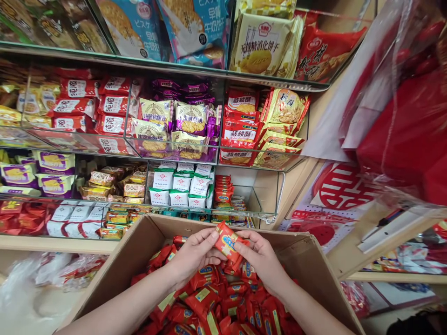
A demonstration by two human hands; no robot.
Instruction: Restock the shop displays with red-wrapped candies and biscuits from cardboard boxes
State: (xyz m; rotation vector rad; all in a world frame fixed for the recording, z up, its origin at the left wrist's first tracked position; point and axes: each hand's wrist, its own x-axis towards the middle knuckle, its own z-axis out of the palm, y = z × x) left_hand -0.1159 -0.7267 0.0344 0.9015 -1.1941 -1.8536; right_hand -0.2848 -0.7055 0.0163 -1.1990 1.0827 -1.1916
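Note:
Above an open cardboard box (104, 274), my left hand (195, 256) pinches the left end of a small red snack packet (228, 243) with a blue and yellow label. The fingers of my right hand (260, 260) close on the right side of the same packet, and at least one more red packet seems to sit just beneath it, partly hidden by the fingers. Inside the box lies a loose heap of matching red packets (213, 298). Straight ahead on the lower shelf, a stack of small red packets (223, 188) stands in a clear compartment.
Shelves with clear dividers rise beyond the box, holding white-and-green packets (179, 190), walnut shortbread packs (240, 132) and blue biscuit bags (197, 28). Red plastic-wrapped goods (405, 116) hang at the right. Crumpled plastic bags (52, 279) lie at lower left.

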